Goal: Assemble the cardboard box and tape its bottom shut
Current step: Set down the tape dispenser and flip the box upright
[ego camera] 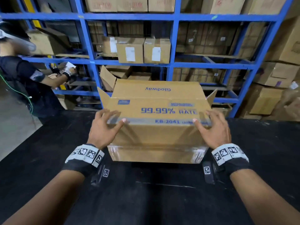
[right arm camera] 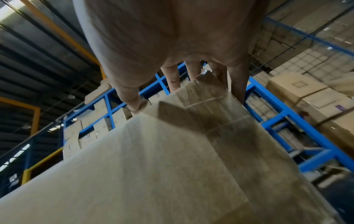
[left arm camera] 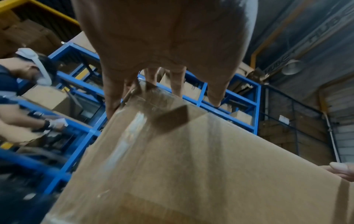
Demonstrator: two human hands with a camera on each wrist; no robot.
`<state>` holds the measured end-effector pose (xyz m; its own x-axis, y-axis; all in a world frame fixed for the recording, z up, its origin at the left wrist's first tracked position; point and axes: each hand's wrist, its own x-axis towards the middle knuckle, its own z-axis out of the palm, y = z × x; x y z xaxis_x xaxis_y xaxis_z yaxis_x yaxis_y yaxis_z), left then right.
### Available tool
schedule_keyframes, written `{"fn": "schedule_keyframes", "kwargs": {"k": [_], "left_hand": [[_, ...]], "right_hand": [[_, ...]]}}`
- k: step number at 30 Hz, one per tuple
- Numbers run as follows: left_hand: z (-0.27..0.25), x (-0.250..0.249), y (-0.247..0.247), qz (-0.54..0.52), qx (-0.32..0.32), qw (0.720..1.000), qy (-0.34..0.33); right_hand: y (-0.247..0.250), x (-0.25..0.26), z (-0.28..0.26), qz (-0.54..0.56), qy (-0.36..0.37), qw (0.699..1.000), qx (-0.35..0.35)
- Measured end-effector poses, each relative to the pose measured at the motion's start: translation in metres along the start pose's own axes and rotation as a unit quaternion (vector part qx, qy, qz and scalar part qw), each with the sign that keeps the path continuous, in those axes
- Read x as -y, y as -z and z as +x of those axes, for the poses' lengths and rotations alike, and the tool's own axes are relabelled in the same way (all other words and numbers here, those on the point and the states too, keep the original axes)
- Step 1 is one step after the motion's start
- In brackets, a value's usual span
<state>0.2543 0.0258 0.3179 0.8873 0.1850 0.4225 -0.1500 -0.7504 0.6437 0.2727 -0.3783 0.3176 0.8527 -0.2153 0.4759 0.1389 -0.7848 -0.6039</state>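
A brown cardboard box (ego camera: 155, 135) with blue print stands on the black table (ego camera: 146, 192), its flaps sticking out on the far side. Clear tape (ego camera: 159, 121) runs along its upper near edge, and another shiny strip crosses lower down. My left hand (ego camera: 113, 118) rests over the upper left corner, fingers spread, thumb on the taped edge. My right hand (ego camera: 203, 118) lies the same way on the upper right corner. In the left wrist view my left hand's fingers (left arm camera: 113, 97) straddle the box (left arm camera: 191, 166) corner. The right wrist view shows my right hand's fingers (right arm camera: 237, 84) straight along the box (right arm camera: 153, 166).
A blue steel rack (ego camera: 175, 64) full of cartons stands right behind the table. Another person (ego camera: 24, 78) works at the left by the rack. More stacked cartons (ego camera: 276, 78) fill the right side. Bare black tabletop lies between me and the box.
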Motion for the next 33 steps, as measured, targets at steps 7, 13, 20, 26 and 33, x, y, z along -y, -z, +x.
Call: {"fn": "schedule_keyframes", "kwargs": {"k": [7, 13, 20, 26, 33], "left_hand": [[-0.099, 0.059, -0.049, 0.022, 0.064, 0.996, 0.049], [-0.150, 0.071, -0.053, 0.051, 0.064, 0.996, 0.038], [-0.113, 0.080, -0.041, 0.066, 0.128, 0.987, 0.065], [-0.043, 0.071, -0.034, 0.092, 0.198, 0.971, 0.100], [0.015, 0.064, -0.052, 0.158, 0.315, 0.926, 0.137]], "right_hand": [[-0.046, -0.061, -0.105, -0.043, -0.047, 0.994, 0.090], [-0.046, -0.071, -0.157, -0.067, -0.064, 0.992, 0.081], [-0.034, -0.071, -0.123, -0.071, -0.058, 0.983, 0.159], [-0.019, -0.066, -0.055, -0.115, -0.039, 0.958, 0.258], [-0.049, -0.072, 0.009, -0.188, -0.048, 0.898, 0.395]]}}
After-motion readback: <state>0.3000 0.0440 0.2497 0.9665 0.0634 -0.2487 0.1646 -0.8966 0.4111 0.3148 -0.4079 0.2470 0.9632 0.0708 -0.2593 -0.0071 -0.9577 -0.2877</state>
